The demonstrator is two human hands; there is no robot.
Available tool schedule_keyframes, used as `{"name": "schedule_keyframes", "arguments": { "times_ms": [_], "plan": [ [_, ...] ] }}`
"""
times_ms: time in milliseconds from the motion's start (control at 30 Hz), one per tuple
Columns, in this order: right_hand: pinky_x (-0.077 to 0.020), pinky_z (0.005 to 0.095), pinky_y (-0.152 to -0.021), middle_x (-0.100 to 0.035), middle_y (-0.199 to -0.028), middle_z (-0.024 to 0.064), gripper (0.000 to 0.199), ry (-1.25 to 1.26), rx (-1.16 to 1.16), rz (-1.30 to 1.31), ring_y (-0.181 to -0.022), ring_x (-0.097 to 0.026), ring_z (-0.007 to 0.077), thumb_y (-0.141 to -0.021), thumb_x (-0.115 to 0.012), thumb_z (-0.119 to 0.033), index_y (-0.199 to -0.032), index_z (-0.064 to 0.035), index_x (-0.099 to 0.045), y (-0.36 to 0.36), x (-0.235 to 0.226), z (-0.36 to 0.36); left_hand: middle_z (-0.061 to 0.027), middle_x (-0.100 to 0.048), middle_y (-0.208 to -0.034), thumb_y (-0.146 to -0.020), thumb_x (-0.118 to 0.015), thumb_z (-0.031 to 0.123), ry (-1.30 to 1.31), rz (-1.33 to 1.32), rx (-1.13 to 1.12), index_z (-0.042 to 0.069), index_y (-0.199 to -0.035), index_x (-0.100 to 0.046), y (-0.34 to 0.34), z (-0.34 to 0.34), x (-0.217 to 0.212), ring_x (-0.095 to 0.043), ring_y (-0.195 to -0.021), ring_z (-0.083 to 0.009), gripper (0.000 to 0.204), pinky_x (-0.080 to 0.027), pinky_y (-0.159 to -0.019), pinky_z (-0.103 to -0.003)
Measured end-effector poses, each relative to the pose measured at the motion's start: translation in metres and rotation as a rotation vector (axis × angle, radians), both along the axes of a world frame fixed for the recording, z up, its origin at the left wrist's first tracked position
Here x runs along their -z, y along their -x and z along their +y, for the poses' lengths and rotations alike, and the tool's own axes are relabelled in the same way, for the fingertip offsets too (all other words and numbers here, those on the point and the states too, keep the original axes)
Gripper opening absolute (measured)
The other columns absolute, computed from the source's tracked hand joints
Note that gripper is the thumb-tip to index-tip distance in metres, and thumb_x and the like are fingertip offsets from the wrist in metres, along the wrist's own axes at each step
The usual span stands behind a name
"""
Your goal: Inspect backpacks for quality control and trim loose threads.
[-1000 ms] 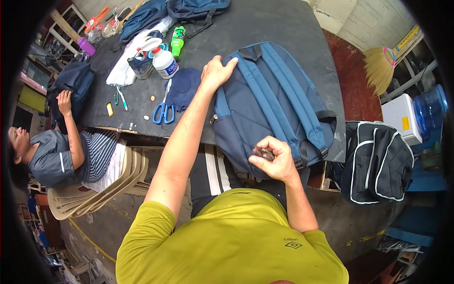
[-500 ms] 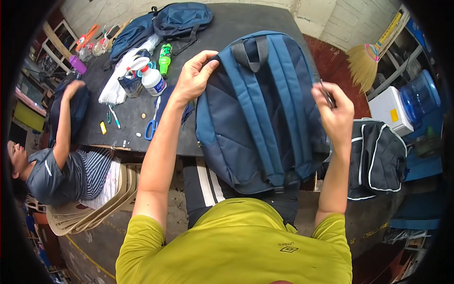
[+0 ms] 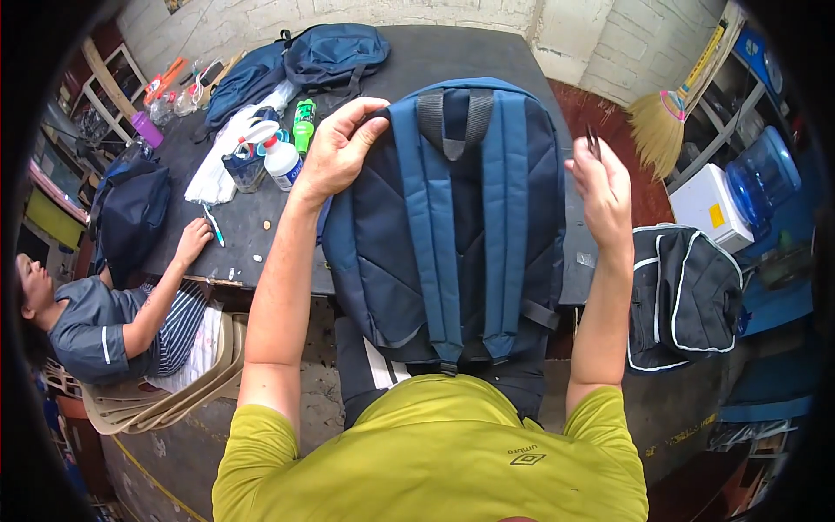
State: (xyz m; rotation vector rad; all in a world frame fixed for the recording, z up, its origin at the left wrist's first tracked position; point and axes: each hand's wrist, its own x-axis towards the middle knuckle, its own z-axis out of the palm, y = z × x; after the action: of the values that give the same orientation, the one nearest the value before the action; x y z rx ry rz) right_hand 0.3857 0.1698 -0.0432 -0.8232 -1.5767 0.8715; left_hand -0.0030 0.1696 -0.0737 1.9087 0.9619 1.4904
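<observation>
1. Backpack (image 3: 471,252), blue and navy, strap side up, at the near edge of the table (image 3: 448,48). Its lower end hangs past the edge, over the person's lap.
2. Left hand (image 3: 337,155): thumb and forefinger look pinched on the backpack's upper left edge; exact contact is partly hidden.
3. Right hand (image 3: 602,196): fingers curled round a small dark tool (image 3: 593,143), tip poking up. Hand is just beside the backpack's right edge, looks clear of it. Tool type can't be told; mostly covered.
4. Slip risk: the left pinch seems the only hold. If it loosens, the overhanging end could drag the backpack off the table.
5. Snag risk: tool looks pointed; swinging it in too close could nick the fabric or catch the straps (image 3: 432,261).
6. Loose strap end (image 3: 540,314) sticks out lower right; a passing right forearm could hook it.
7. Knock risk: spray bottle (image 3: 283,163) is near the left hand; a wide swing left could tip it.
8. Co-worker's hand (image 3: 195,240) is beside a thin brush (image 3: 214,226), well apart from the backpack; low clash risk.
</observation>
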Motion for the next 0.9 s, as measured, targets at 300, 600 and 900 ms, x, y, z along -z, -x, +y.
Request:
{"name": "schedule_keyframes", "arguments": {
  "times_ms": [300,600,900],
  "plan": [
    [-0.0527,0.0218,-0.089,-0.069,-0.106,-0.0032,0.026,-0.151,0.097,0.008,-0.097,-0.062,0.0041,-0.11,-0.071,-0.012,-0.132,0.0026,-0.069,0.013,0.011,0.008,-0.0018,-0.073,-0.119,-0.11,-0.068,0.006,-0.124,0.14,0.012,0.0,-0.131,-0.072,0.012,0.024,-0.037,-0.066,-0.113,-0.0104,0.022,-0.052,-0.102,-0.026],
    [-0.0473,0.0236,-0.08,-0.064,-0.102,-0.0039,0.013,-0.05,0.237,0.476,-0.091,-0.057,0.005,-0.113,-0.067,-0.014,-0.122,-0.0045,-0.067,0.06,0.052,-0.037,-0.0142,-0.08,-0.106,-0.091,-0.076,0.004,-0.958,0.563,-0.44,0.016,-0.123,-0.081,-0.079,0.039,-0.161,-0.079,-0.09,-0.0323,0.034,-0.062,-0.075,-0.042],
    [-0.0522,0.0215,-0.057,-0.065,-0.089,-0.0061,0.016,0.456,0.136,0.258,-0.07,-0.057,0.0022,-0.105,-0.08,-0.019,-0.108,-0.006,-0.07,0.051,0.148,-0.09,-0.012,-0.072,-0.111,-0.085,-0.088,0.012,-0.253,0.598,0.154,0.008,-0.129,-0.071,-0.145,-0.013,0.028,-0.07,-0.104,-0.0335,0.047,-0.059,-0.096,-0.043]
  ]
}}
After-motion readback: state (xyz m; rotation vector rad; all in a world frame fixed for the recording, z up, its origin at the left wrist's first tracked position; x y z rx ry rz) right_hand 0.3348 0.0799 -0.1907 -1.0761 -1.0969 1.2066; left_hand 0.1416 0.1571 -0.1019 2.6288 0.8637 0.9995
